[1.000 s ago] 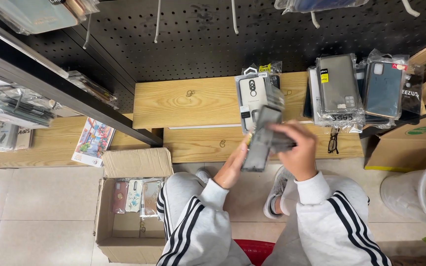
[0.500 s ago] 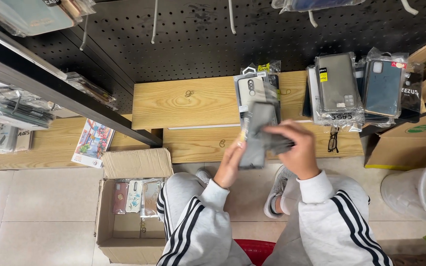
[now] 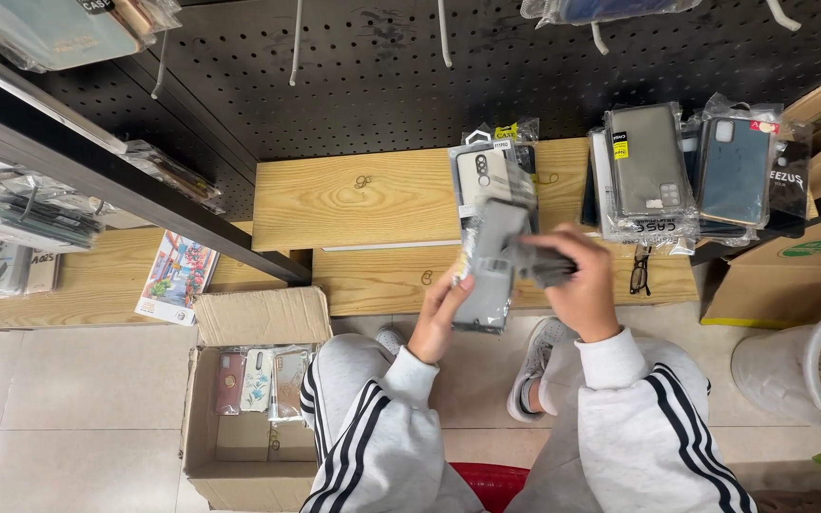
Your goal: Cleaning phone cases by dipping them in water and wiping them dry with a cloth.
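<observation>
The left hand (image 3: 441, 318) grips the lower edge of a grey phone case (image 3: 488, 275) held above the wooden shelf (image 3: 363, 199), while the right hand (image 3: 577, 285) presses a grey cloth (image 3: 539, 261) against it.

phone case (image 3: 488, 271) | grey, slim, in clear plastic wrap | held upright, slightly tilted, above the lower wooden step | gripped at lower edge by left hand (image 3: 441, 318) | cloth (image 3: 542, 263) | dark grey, crumpled | pressed against case by right hand (image 3: 583, 285)
</observation>
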